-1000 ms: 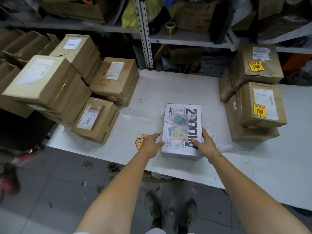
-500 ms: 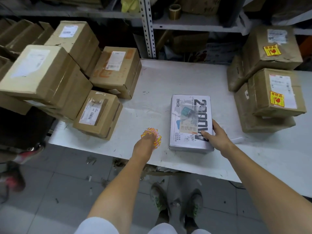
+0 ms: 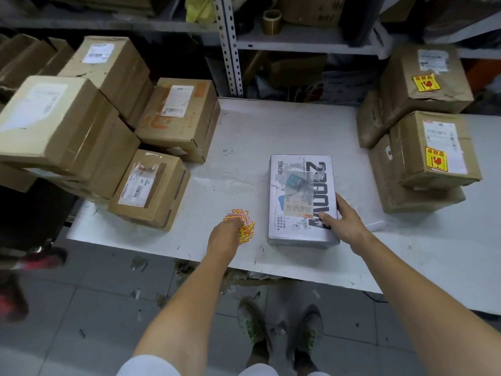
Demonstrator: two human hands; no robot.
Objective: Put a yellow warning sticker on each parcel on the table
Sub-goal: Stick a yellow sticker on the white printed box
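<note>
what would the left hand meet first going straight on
The fanned pile of yellow warning stickers, already at the fingertips of the left hand; beyond looks like bare white table.

White printed parcel lying flat, fanned yellow sticker pile just beside it
</note>
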